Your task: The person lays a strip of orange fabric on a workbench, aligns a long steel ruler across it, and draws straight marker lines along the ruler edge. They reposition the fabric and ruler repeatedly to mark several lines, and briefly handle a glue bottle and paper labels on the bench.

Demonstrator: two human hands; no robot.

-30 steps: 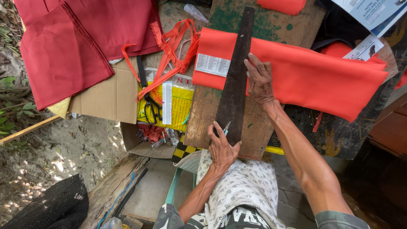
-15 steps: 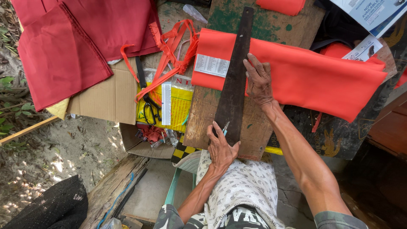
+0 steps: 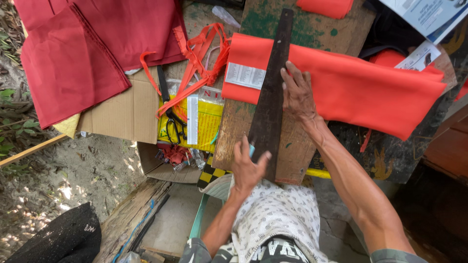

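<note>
A long dark wooden straightedge (image 3: pixel 269 92) lies lengthwise over a folded orange cloth (image 3: pixel 370 87) on a worn wooden board (image 3: pixel 234 131). My right hand (image 3: pixel 297 92) lies flat, fingers spread, on the straightedge's right edge and the cloth. My left hand (image 3: pixel 247 168) rests on the lower end of the straightedge. It pinches a small light-blue marking tool (image 3: pixel 252 150) that is mostly hidden by the fingers. A white label (image 3: pixel 245 75) is on the cloth left of the straightedge.
Dark red cloth pieces (image 3: pixel 87 53) lie at the upper left over cardboard (image 3: pixel 122 117). Orange straps (image 3: pixel 200 53) and a yellow packet (image 3: pixel 204 122) with black scissors (image 3: pixel 173 124) sit left of the board. Sandy ground (image 3: pixel 63 170) and a plank (image 3: pixel 129 219) are lower left.
My left hand has spread its fingers over the straightedge's lower end, and the marking tool now shows less. My right hand and the cloth have stayed put.
</note>
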